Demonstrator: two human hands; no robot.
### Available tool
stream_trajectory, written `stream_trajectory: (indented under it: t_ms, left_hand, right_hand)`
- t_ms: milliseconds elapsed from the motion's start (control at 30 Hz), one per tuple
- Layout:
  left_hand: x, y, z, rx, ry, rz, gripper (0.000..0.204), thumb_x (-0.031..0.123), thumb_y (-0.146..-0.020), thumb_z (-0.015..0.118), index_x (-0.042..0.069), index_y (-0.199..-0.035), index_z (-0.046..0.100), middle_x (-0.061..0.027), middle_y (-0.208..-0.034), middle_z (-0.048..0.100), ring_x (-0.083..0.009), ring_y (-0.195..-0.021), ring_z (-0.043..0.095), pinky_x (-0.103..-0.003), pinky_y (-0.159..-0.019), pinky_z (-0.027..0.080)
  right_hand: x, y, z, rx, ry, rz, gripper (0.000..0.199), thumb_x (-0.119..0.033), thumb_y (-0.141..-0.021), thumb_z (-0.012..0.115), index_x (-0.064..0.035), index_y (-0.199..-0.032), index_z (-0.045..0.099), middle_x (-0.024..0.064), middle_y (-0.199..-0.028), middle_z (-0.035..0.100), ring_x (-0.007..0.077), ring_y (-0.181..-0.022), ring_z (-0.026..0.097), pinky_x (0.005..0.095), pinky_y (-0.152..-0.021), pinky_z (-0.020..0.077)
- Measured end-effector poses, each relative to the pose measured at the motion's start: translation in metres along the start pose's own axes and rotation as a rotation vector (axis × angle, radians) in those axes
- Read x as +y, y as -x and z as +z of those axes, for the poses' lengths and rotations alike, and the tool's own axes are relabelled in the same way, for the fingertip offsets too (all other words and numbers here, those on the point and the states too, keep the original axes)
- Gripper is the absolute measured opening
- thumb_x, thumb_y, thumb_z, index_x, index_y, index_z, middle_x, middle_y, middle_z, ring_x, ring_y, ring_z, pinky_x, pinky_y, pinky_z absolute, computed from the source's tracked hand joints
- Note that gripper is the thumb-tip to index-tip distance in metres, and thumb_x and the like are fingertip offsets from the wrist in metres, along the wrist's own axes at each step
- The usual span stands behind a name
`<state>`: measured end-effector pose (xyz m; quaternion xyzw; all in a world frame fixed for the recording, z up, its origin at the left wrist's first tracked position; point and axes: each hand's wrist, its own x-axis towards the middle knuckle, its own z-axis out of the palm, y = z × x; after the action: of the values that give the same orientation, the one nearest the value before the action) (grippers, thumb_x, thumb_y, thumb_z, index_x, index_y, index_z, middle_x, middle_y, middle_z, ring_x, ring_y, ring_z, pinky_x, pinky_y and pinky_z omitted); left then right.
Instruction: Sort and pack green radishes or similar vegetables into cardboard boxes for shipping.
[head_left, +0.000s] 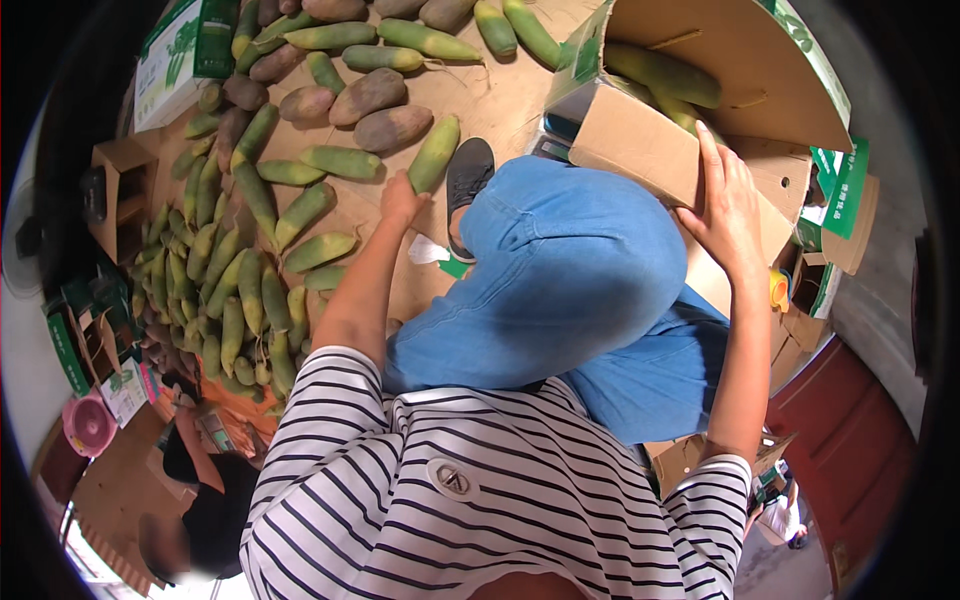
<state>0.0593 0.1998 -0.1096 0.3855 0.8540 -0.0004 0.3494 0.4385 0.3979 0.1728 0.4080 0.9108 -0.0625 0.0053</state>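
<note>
My left hand (402, 203) is closed round the lower end of a green radish (436, 150), which stands tilted up beside my dark shoe. My right hand (728, 205) lies with its fingers stretched over the flap of an open cardboard box (640, 140), the thumb on the near side. Inside that box are several large green radishes (665, 75). More green radishes (265, 290) form a big pile at the left, and others lie loose on the cardboard-covered floor, mixed with reddish-brown radishes (368, 97).
My bent knee (580, 260) rises between my hands. A green and white carton (185, 60) stands at the far left, with a small open box (125, 190) below it. A pink basin (90, 424) and another person (215, 510) are at the lower left.
</note>
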Motion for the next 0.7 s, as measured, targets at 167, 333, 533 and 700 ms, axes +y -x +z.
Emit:
stream_trajectory:
  t_ms: [167,333,533,700]
  left_hand:
    - [-0.031,0.001,0.02,0.009,0.184,0.062,0.062,0.033,-0.073,0.078,0.002,-0.119,0.051,-0.0241,-0.111,0.06,-0.0384,-0.103,0.06,-0.044,-0.087,0.049]
    - [-0.04,0.0,0.031,0.077,0.23,0.156,0.068,0.035,-0.072,0.078,0.0,-0.122,0.05,-0.0239,-0.108,0.062,-0.0384,-0.1,0.062,-0.042,-0.087,0.049]
    - [-0.011,-0.003,0.036,0.108,0.283,0.073,0.068,0.038,-0.07,0.08,-0.003,-0.117,0.052,-0.0249,-0.104,0.065,-0.0347,-0.097,0.065,-0.04,-0.083,0.05]
    - [0.009,0.018,-0.002,-0.129,0.745,-0.008,0.049,0.04,-0.079,0.071,0.001,-0.104,0.058,-0.0114,-0.086,0.064,-0.021,-0.075,0.063,-0.033,-0.066,0.049]
  right_hand:
    - [0.005,-0.001,-0.001,-0.007,0.012,-0.005,0.111,-0.01,-0.056,0.084,-0.0134,-0.149,0.024,0.0162,-0.124,0.049,0.0349,-0.114,0.049,0.0427,-0.1,0.0401]
    - [0.007,0.002,-0.006,0.003,0.027,-0.004,0.112,-0.011,-0.055,0.085,-0.0126,-0.149,0.023,0.0188,-0.123,0.049,0.0363,-0.112,0.049,0.0431,-0.099,0.04]
    - [-0.001,-0.001,-0.005,-0.015,-0.011,0.006,0.11,-0.015,-0.057,0.085,-0.0107,-0.148,0.024,0.0177,-0.122,0.049,0.0343,-0.113,0.049,0.0437,-0.098,0.0387]
    - [0.0,0.004,-0.007,0.018,-0.042,0.048,0.106,-0.013,-0.056,0.085,-0.0089,-0.146,0.029,0.0164,-0.121,0.05,0.0331,-0.111,0.049,0.0435,-0.098,0.0382]
